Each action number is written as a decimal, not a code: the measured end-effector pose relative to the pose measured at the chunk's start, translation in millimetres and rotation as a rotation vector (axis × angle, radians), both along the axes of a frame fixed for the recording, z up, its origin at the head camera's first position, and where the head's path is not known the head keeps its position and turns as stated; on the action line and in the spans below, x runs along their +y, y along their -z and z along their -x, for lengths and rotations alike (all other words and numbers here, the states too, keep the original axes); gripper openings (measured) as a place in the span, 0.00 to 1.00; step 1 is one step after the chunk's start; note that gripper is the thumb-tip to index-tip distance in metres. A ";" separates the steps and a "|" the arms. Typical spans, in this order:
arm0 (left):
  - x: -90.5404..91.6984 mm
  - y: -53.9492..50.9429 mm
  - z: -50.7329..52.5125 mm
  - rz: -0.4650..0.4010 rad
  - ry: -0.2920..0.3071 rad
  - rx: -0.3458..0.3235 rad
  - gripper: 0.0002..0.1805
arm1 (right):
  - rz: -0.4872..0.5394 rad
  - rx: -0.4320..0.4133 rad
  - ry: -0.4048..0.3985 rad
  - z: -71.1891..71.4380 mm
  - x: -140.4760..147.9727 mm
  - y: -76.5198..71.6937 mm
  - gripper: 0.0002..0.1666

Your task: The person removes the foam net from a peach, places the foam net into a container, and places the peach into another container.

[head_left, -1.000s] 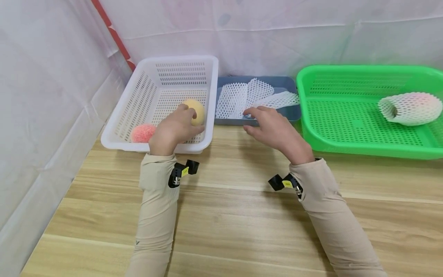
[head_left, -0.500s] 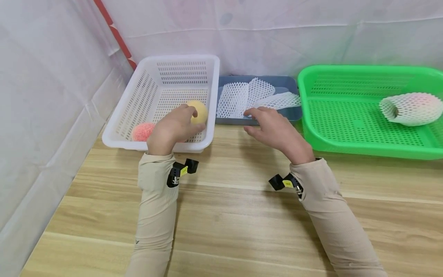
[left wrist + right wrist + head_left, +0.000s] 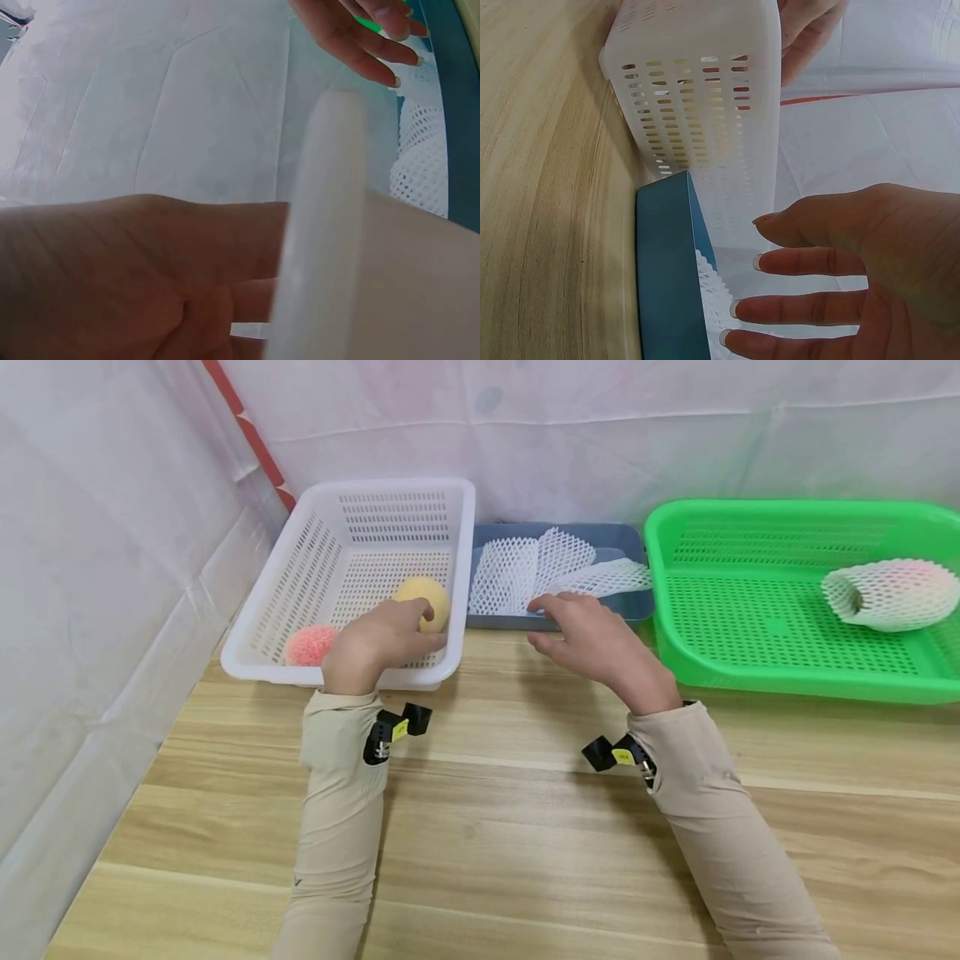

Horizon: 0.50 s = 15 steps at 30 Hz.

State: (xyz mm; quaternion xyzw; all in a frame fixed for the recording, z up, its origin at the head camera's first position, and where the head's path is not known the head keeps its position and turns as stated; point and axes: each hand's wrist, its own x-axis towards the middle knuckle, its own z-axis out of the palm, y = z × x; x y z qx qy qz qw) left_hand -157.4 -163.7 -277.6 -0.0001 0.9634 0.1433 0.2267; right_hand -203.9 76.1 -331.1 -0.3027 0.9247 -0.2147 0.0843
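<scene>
Little changed in half a second, with left hand (image 3: 384,637), fingers parted, by seemingly ungripped yellow ball (image 3: 415,587) inside white basket (image 3: 466,568); right hand (image 3: 596,639), fingers spread, by netting (image 3: 504,575) right of basket.

No readable text. Yellow label (image 3: 401,730) on black left wrist device (image 3: 417,718), second yellow label (image 3: 622,757) on black right wrist device (image 3: 597,753): print too small. Tiny dark V-like mark (image 3: 297,882) on left sleeve (image 3: 339,835).

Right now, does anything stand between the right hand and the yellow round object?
Yes: the white basket's wall beside the blue tray. The yellow round object lies inside, the right hand outside. In the head view, the left hand also partly covers the object.
</scene>
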 end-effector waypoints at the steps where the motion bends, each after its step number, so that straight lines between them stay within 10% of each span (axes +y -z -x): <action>1: 0.3 -0.2 0.0 0.004 0.002 0.006 0.25 | 0.001 0.000 0.001 0.0 0.1 0.0 0.27; 15: 2.1 -10.2 -7.6 -0.018 0.003 0.043 0.29 | 0.004 0.001 -0.005 -0.3 1.1 -0.4 0.27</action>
